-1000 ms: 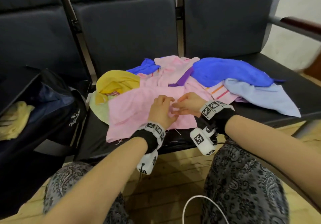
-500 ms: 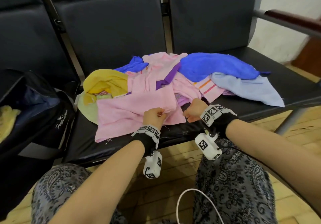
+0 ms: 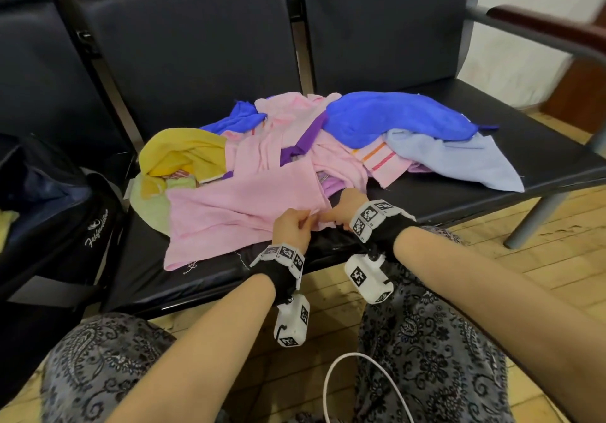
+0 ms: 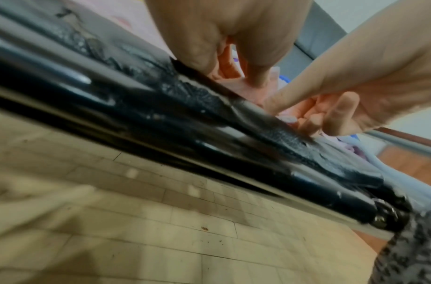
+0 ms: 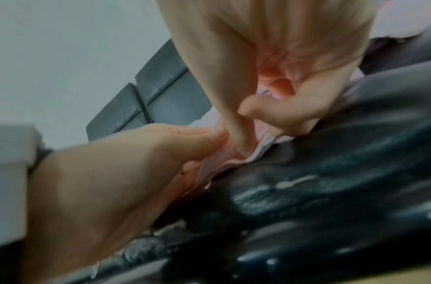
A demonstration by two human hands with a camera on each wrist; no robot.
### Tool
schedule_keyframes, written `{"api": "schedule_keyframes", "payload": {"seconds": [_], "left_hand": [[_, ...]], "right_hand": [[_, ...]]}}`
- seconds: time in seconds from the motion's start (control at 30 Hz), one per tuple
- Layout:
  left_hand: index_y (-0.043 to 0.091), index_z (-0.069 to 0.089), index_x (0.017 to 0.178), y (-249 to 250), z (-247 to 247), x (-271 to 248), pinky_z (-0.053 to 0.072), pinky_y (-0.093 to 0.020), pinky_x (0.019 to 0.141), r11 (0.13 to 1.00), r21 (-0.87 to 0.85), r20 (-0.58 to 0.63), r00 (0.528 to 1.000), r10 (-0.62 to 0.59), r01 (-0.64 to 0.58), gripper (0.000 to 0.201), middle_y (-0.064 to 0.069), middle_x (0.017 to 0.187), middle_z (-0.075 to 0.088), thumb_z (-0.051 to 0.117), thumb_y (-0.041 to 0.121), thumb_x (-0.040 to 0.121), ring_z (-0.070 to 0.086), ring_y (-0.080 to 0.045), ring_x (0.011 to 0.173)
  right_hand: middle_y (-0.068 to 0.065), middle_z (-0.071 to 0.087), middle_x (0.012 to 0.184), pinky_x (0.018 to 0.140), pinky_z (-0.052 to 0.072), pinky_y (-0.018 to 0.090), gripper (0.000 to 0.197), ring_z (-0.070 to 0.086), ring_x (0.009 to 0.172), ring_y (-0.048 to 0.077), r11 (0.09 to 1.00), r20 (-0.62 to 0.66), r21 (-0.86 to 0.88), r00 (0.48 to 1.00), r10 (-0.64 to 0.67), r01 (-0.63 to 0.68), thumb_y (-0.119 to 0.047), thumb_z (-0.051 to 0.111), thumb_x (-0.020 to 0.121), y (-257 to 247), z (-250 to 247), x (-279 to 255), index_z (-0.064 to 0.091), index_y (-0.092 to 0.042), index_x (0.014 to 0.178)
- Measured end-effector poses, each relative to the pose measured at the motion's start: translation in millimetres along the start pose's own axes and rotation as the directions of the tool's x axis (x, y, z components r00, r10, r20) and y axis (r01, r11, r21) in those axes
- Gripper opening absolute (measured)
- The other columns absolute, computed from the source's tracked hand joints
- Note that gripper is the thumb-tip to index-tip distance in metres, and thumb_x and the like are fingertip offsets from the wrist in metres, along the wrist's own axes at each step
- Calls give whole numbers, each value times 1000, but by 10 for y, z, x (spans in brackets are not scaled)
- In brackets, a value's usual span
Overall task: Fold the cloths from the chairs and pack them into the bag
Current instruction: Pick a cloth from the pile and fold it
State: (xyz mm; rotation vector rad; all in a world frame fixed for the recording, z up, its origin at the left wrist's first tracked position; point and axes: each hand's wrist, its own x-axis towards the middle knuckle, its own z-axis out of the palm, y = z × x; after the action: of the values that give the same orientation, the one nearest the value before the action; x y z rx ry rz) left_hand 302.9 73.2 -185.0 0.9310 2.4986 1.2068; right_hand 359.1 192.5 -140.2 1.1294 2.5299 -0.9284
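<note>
Cloth (image 3: 242, 212) — blue towel (image 3: 393, 117) behind.

Soft pink cloth (image 3: 242, 212), glossy cracked leatherette seat (image 3: 203, 278), wooden floor (image 3: 537, 258)

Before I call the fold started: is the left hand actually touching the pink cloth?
Touching. In the right wrist view the left hand pinches the edge of the pink cloth; the head view agrees.
</note>
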Motion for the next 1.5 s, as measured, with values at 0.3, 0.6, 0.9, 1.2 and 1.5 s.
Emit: {"api": "schedule_keyframes", "payload": {"seconds": [0.3, 0.6, 0.9, 1.2, 1.5], "left_hand": [[-1, 71, 92, -144, 24, 37, 32, -24, 72, 993, -60, -31, 994, -101, 99, 34, -19, 95, 66, 57, 29, 93, 59, -30, 93], [1, 66, 81, -200, 23, 48, 37, -27, 72, 971, -202, -55, 989, -138, 124, 32, -17, 81, 60, 57, 30, 93, 53, -26, 79], [2, 71, 97, -221, 49, 39, 43, -23, 74, 930, -336, -120, 973, -198, 148, 25, -14, 91, 71, 62, 24, 90, 61, -22, 84], [24, 53, 70, -84, -89, 75, 52, -23, 66, 844, -533, -268, 935, -233, 57, 27, 3, 73, 61, 69, 6, 81, 61, -16, 72], [20, 68, 77, 3, -378, 106, 50, -11, 69, 868, -494, -242, 966, -89, -44, 20, 10, 75, 67, 67, 0, 82, 62, 8, 65]], "right_hand": [[9, 57, 109, 88, 45, 35, 76, 57, 103, 26, 994, -38, -106, 999, -38, 34, -65, 60, 73, -82, 119, 212, 52, -7, 122], [4, 48, 71, 50, 52, 22, 29, 57, 59, 17, 885, -206, 354, 948, -242, 303, -7, 62, 85, 166, 255, 88, 39, -17, 72], [4, 64, 81, 63, 47, 10, 31, 59, 72, 10, 802, -81, 365, 874, -480, 474, 16, 58, 77, 297, 213, -6, 68, -3, 99], [9, 72, 101, 94, 49, 24, 23, 67, 99, 19, 774, -233, 334, 843, -485, 538, 6, 60, 84, 160, 128, 36, 74, -7, 98], [-4, 60, 113, 99, 41, 36, 6, 49, 112, 18, 772, -407, 218, 775, -484, 597, -17, 74, 79, -148, 66, 59, 73, -12, 83]]}}
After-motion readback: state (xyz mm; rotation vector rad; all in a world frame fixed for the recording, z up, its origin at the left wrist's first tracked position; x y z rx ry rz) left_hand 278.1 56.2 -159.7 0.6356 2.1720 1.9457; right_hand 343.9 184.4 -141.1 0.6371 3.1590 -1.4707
